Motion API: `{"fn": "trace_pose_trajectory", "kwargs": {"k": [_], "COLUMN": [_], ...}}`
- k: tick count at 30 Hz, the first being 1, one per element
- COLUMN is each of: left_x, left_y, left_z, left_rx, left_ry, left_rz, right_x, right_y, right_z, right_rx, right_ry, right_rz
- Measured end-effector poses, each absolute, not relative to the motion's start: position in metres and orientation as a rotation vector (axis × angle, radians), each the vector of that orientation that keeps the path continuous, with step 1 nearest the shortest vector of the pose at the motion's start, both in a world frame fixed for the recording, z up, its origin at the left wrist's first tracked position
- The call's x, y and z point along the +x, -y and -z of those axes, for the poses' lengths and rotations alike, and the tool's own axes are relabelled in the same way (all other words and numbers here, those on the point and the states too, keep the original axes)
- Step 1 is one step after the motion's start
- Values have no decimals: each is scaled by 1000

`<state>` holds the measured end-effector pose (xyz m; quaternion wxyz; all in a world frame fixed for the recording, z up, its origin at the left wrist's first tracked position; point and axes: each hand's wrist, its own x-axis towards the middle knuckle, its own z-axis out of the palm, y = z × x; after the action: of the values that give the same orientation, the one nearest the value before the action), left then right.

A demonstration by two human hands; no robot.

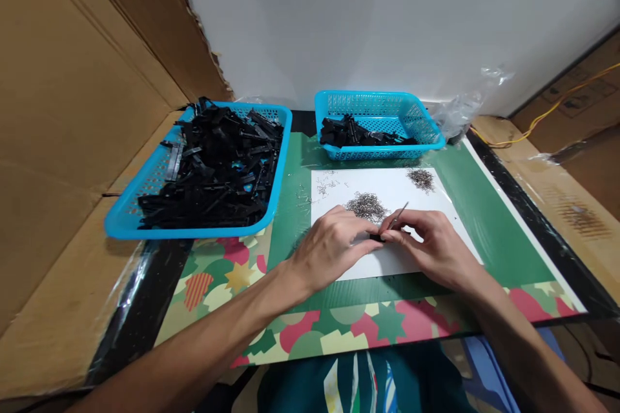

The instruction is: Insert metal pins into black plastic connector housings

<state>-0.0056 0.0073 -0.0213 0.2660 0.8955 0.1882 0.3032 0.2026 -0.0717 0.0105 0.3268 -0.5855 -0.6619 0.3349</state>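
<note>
Over a white sheet (329, 206), my left hand (334, 242) pinches a small black part (376, 237) between thumb and fingers. My right hand (431, 242) meets it from the other side, closed on a thin metal tool (399, 214) that slants up from the fingertips. The fingertips of both hands almost touch and partly hide the black part. Just beyond them lies a pile of tiny metal pins (367, 206). A smaller pin pile (421, 179) sits at the sheet's far right, and loose pins are scattered at its far left.
A large blue basket (278, 206) heaped with black plastic parts (217, 161) stands at the left. Behind the sheet is a smaller blue basket (387, 150) with more black parts. Cardboard (72, 110) walls the left side; a clear plastic bag (458, 117) lies at the back right.
</note>
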Motion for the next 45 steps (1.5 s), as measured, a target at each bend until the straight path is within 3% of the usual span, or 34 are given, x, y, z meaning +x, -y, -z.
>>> {"fn": "trace_pose_trajectory", "kwargs": {"k": [12,20,27,45], "left_x": [-6,-2,-2,-5], "left_y": [-9,-5,-4,-15], "left_z": [11,5,8,6], "left_rx": [2307,1863,1783,1592], "left_ry": [-684,-839,-824,-822], "left_rz": [-915,-979,-1006,-1015], "right_x": [242,285,272,283], "right_y": [57,45,45,52], "right_z": [-7,8,24,20], "right_rx": [-1324,-2004,-2130,-1913], "right_ry": [1156,1536,1532,1388], "right_rz": [-761,-407,-230,-446]}}
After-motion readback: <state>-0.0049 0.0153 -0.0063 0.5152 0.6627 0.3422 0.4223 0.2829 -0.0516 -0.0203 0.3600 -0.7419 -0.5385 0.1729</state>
